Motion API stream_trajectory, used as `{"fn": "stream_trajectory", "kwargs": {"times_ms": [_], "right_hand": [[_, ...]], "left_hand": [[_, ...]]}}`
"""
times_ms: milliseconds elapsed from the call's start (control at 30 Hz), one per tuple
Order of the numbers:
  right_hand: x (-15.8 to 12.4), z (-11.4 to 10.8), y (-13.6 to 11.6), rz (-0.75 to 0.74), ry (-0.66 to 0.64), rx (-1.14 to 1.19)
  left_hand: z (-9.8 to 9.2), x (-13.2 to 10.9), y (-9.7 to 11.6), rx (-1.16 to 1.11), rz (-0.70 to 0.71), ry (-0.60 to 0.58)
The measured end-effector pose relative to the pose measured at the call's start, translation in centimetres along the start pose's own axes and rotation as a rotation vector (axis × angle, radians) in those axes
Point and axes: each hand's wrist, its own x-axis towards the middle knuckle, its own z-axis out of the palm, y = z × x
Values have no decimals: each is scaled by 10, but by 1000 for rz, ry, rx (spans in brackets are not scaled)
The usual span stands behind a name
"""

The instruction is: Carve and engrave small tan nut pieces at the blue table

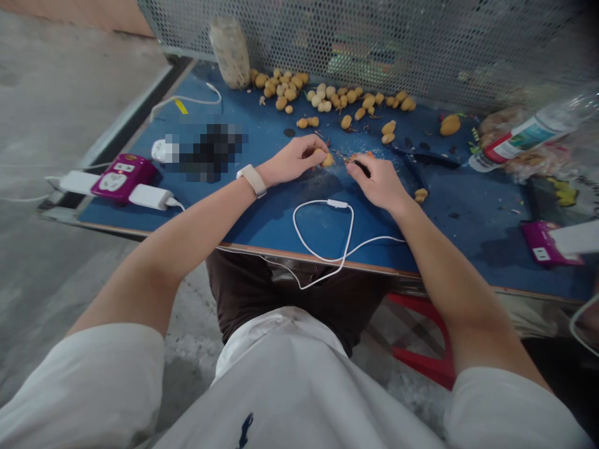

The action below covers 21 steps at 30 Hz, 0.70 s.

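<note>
My left hand [299, 157], with a pale band on its wrist, pinches a small tan gourd [328, 160] between thumb and fingers just above the blue tabletop [271, 218]. Close by on the right, my right hand [377, 179] is closed around a small hand tool [361, 167] with a dark handle. The tool's thin metal tip points left toward the gourd; whether they touch I cannot tell. Pale crumbs lie around my right fingers. Behind both hands, several small double-lobed gourds [346, 121] are scattered on the table.
A heap of gourds [281, 87] lies along the perforated metal panel [299, 37], beside a cloudy jar [230, 53]. A white cable [322, 259] loops over the front edge. Purple power strips [124, 178] sit left and right. A plastic bottle [528, 137] lies at right.
</note>
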Motion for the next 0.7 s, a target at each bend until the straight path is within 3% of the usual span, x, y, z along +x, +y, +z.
{"fn": "stream_trajectory", "kwargs": {"times_ms": [267, 700], "right_hand": [[1, 2, 5, 6, 12, -2], [-1, 4, 0, 8, 5, -27]], "left_hand": [[-2, 1, -15, -8, -11, -23], [0, -1, -13, 14, 26, 27]]}}
